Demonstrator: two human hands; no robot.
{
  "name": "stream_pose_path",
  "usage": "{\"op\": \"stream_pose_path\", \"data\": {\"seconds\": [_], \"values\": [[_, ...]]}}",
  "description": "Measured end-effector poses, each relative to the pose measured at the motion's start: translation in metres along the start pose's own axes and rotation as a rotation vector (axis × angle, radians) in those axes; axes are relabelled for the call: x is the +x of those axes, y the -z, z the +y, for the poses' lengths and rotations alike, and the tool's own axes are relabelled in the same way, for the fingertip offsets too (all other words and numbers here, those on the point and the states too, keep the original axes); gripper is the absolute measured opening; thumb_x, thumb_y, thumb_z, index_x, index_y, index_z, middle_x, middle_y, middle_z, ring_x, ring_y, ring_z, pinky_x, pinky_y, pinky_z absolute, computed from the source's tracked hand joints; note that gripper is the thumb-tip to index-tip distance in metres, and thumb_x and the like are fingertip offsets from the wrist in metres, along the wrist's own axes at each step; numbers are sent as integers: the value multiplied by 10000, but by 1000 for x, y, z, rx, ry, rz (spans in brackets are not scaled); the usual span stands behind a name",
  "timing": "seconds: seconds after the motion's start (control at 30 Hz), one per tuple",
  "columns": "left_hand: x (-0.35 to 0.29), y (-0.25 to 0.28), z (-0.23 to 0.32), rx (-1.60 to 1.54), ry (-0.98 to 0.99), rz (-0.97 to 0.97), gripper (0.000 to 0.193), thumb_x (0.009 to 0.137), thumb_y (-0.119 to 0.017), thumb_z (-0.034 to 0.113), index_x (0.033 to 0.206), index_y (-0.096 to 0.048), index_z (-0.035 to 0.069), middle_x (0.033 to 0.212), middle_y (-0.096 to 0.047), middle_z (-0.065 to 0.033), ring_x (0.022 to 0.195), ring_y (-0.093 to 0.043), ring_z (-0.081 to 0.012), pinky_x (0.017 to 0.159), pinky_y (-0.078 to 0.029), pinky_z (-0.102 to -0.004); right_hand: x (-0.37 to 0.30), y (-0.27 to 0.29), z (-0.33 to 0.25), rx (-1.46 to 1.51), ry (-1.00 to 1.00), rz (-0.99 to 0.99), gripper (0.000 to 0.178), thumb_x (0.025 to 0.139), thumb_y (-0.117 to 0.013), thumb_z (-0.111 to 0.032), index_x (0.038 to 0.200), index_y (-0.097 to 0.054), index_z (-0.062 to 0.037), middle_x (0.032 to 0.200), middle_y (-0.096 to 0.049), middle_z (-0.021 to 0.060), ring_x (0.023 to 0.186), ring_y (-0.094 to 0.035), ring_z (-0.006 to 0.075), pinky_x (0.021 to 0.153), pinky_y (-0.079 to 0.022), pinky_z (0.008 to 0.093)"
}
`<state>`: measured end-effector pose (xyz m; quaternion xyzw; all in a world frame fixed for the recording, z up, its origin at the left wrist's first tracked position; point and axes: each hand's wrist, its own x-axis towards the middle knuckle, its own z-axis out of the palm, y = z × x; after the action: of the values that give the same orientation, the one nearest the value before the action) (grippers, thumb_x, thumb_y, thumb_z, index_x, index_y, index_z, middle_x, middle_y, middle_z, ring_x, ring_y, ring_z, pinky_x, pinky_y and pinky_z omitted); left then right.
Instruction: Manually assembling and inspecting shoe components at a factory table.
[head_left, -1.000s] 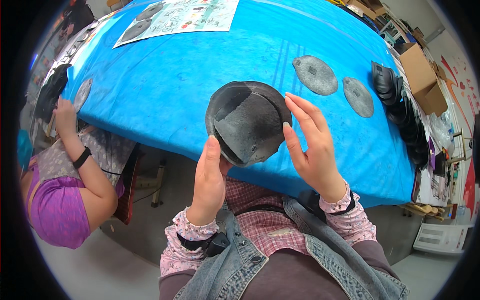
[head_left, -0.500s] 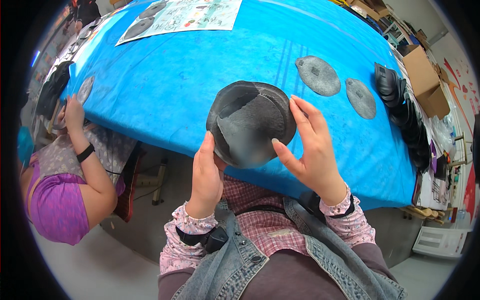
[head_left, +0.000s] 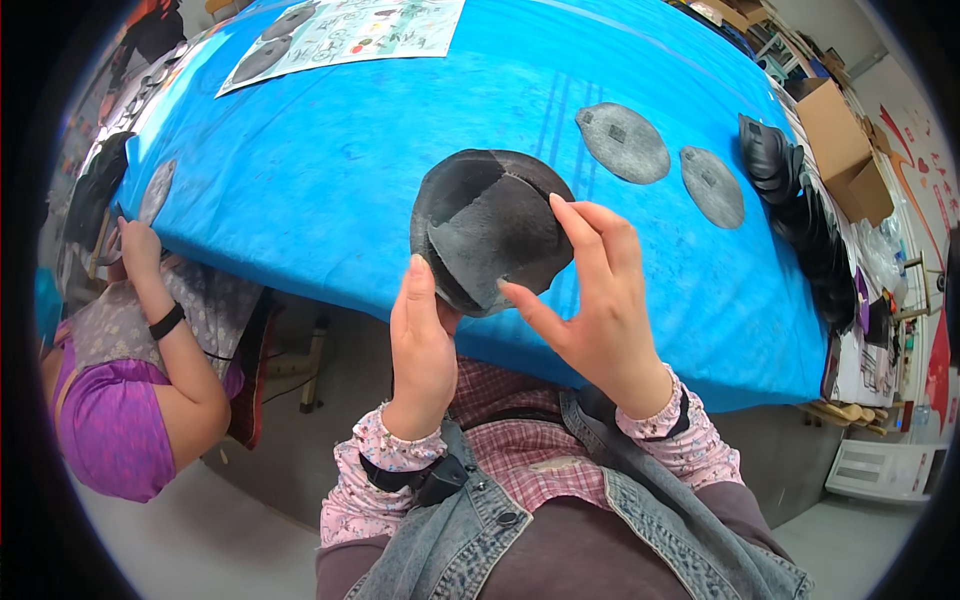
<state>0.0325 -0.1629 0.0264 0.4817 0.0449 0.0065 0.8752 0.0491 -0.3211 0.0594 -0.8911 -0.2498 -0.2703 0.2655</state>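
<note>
A round, cupped black piece (head_left: 490, 215) with a soft, leathery or felt-like look is held up above the near edge of the blue-covered table (head_left: 330, 180). A lighter grey inner layer lies inside it with a raised edge; its exact kind I cannot tell. My left hand (head_left: 420, 345) supports its lower left rim, thumb side up and the other fingers partly hidden. With fingertips on the right rim and thumb at the lower inner edge, my right hand (head_left: 605, 305) grips it. Two flat grey oval pieces (head_left: 622, 145), each with a small dark square, lie beyond my right hand.
Stacked black moulded pieces (head_left: 795, 210) line the table's right edge, beside a cardboard box (head_left: 850, 150). A printed sheet (head_left: 390, 30) lies at the far left. A co-worker in purple (head_left: 115, 420) works at the left edge, near another grey oval (head_left: 157, 190).
My right hand has moved left and curled further over the rim, its thumb shifting left along the lower inner edge. The cupped piece has tilted and turned slightly.
</note>
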Motion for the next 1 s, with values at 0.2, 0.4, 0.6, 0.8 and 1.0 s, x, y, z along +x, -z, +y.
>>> {"op": "stream_pose_path", "data": {"seconds": [0.2,0.4,0.6,0.8,1.0], "values": [[-6,-6,-6,61,-15,6,477,1009,-281,364,1207,-461,-30,1125,-563,-112,988,-567,-149,868,-453,-282,2,-7,4,19,-106,8,746,665,-787,-312,1213,-428,43,1119,-445,189,992,-455,334,850,-392,415],[-5,-4,-8,133,-37,-29,449,1010,-297,349,1150,-497,-28,1067,-578,-90,953,-559,-126,841,-447,-259,1,-8,9,75,-113,-22,816,629,-805,-359,1212,-421,63,1126,-433,209,1020,-448,344,853,-397,416],[-5,-7,-11,218,-60,-24,420,1013,-308,316,1114,-515,-35,1012,-578,-59,903,-539,-102,795,-442,-252,0,-6,10,105,-161,-62,848,596,-824,-334,1206,-416,92,1131,-423,230,1033,-449,364,872,-408,415],[-1,-6,-12,585,-287,-26,390,1008,-329,260,1008,-573,-44,759,-568,-45,675,-478,-83,604,-399,-253,3,2,22,200,-210,-63,841,573,-843,-301,1187,-421,90,1119,-432,216,1021,-466,346,870,-423,394],[2,-18,-5,739,-463,17,367,995,-384,230,709,-439,7,642,-344,44,606,-283,-53,517,-245,-242,10,14,29,343,-235,-108,805,582,-843,-302,1160,-433,80,1084,-454,178,1011,-492,279,845,-446,351]]}}
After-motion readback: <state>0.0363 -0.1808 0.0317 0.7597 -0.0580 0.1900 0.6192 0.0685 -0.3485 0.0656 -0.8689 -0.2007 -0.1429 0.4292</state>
